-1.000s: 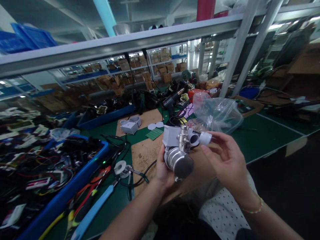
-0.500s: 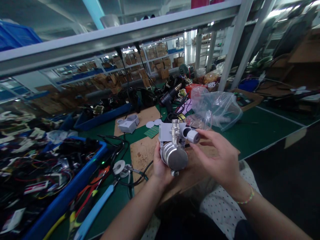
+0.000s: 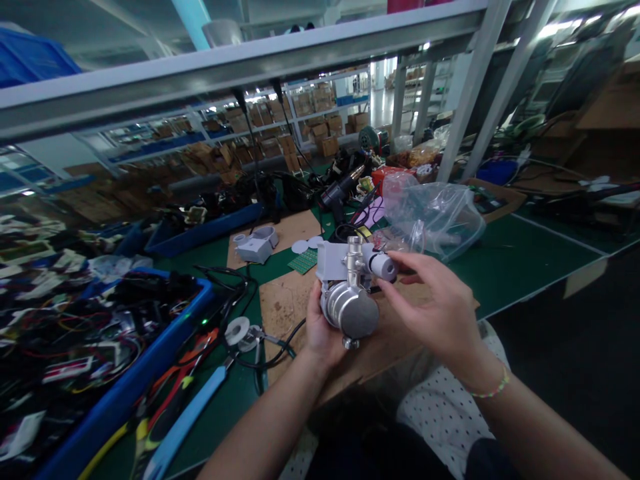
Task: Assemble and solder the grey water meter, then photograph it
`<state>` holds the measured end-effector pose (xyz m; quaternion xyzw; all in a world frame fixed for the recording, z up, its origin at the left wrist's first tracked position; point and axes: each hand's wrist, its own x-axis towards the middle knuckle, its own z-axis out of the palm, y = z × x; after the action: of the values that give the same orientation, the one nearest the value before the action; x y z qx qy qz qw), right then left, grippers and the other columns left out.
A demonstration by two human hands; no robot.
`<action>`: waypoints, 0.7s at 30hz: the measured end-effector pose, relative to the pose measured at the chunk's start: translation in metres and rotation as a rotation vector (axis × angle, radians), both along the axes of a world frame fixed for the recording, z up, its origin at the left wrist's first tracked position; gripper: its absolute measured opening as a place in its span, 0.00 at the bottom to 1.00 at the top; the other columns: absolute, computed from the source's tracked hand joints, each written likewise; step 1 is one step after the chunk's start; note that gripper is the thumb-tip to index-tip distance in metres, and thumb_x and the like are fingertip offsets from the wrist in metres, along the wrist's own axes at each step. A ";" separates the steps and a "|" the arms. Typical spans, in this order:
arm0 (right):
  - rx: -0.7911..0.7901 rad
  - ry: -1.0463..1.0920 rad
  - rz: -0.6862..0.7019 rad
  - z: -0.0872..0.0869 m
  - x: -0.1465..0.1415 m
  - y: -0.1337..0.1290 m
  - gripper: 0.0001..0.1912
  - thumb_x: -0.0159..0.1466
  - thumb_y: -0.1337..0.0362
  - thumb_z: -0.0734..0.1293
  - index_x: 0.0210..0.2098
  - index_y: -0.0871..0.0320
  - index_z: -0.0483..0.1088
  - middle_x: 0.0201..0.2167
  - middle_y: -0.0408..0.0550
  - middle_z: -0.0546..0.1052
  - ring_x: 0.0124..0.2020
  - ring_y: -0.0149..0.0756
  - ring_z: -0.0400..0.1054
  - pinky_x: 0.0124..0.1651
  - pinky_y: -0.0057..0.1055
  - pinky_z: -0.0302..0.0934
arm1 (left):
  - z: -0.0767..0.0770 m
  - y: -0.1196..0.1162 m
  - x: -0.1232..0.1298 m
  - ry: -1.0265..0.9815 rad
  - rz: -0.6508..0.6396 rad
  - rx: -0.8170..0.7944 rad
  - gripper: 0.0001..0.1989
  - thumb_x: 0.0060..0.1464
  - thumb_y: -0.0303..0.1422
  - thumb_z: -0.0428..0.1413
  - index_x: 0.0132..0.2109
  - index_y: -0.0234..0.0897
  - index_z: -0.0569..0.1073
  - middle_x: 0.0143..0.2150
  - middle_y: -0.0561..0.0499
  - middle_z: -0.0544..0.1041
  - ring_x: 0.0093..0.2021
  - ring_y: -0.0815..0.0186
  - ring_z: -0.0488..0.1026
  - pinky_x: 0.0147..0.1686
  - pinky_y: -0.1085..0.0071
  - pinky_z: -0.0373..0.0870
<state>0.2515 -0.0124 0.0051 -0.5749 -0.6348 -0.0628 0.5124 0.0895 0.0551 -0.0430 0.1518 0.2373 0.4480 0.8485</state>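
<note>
My left hand [image 3: 320, 330] is wrapped round a device with a grey plastic housing [image 3: 331, 261] and a shiny metal valve body. The valve body has a round, flat-faced metal part [image 3: 357, 315] and a short pipe fitting [image 3: 355, 257] at the top. On the device's right side a grey cylindrical cap [image 3: 385, 266] sits at the mouth of a round socket. My right hand [image 3: 430, 310] pinches this cap between thumb and fingers. Whether the cap is fully seated cannot be seen. The left fingertips are hidden behind the device.
Below the device lies a brown board [image 3: 285, 300]. A grey plastic housing [image 3: 257, 245], a green circuit board [image 3: 303, 261] and a heat gun [image 3: 340, 197] lie beyond. Pliers [image 3: 165, 400], a solder spool [image 3: 237, 330] and a blue bin [image 3: 125, 367] of parts are at left; a clear bag [image 3: 435, 213] at right.
My right hand has moved the cap slightly left, closer onto the socket, so less of the dark opening shows. My left hand still holds the device, which has barely shifted.
</note>
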 end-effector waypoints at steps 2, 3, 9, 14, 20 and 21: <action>-0.015 -0.019 0.002 0.001 0.002 0.001 0.19 0.67 0.65 0.70 0.57 0.56 0.72 0.54 0.48 0.77 0.52 0.42 0.73 0.54 0.42 0.73 | 0.000 0.000 0.001 -0.002 0.008 0.027 0.23 0.63 0.51 0.56 0.47 0.34 0.80 0.40 0.45 0.85 0.46 0.53 0.82 0.53 0.58 0.77; -0.022 -0.032 0.003 0.002 0.003 0.001 0.19 0.67 0.65 0.70 0.57 0.56 0.72 0.54 0.48 0.77 0.53 0.43 0.73 0.56 0.44 0.72 | 0.000 0.000 0.001 -0.001 0.014 0.039 0.23 0.63 0.50 0.57 0.48 0.34 0.80 0.42 0.45 0.85 0.47 0.54 0.82 0.53 0.59 0.77; -0.078 -0.085 0.010 0.005 0.011 -0.003 0.19 0.66 0.65 0.71 0.57 0.56 0.73 0.54 0.47 0.77 0.49 0.41 0.75 0.59 0.44 0.72 | -0.006 -0.001 0.002 0.032 0.075 0.096 0.22 0.64 0.49 0.57 0.50 0.34 0.80 0.46 0.47 0.85 0.46 0.59 0.82 0.50 0.66 0.76; -0.061 -0.069 0.043 0.002 0.013 -0.005 0.20 0.67 0.68 0.70 0.58 0.56 0.72 0.55 0.45 0.77 0.50 0.39 0.76 0.55 0.40 0.75 | -0.011 -0.003 0.002 0.076 0.129 0.187 0.23 0.58 0.50 0.62 0.52 0.37 0.80 0.47 0.49 0.84 0.46 0.59 0.81 0.46 0.68 0.76; -0.029 0.148 0.090 -0.011 0.012 -0.009 0.21 0.67 0.68 0.71 0.58 0.56 0.72 0.56 0.49 0.76 0.51 0.38 0.76 0.57 0.37 0.77 | -0.013 -0.003 -0.001 0.190 0.291 0.382 0.22 0.51 0.50 0.67 0.45 0.39 0.81 0.43 0.50 0.84 0.44 0.60 0.80 0.47 0.71 0.74; -0.034 0.242 0.115 -0.015 0.012 -0.010 0.21 0.66 0.68 0.72 0.58 0.56 0.72 0.57 0.50 0.76 0.52 0.38 0.76 0.58 0.37 0.77 | -0.014 -0.002 -0.003 0.222 0.311 0.424 0.22 0.49 0.48 0.68 0.45 0.39 0.81 0.42 0.50 0.83 0.43 0.61 0.80 0.45 0.73 0.74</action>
<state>0.2631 -0.0221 -0.0097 -0.5495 -0.6010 0.0471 0.5784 0.0861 0.0533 -0.0568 0.3356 0.2503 0.5930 0.6878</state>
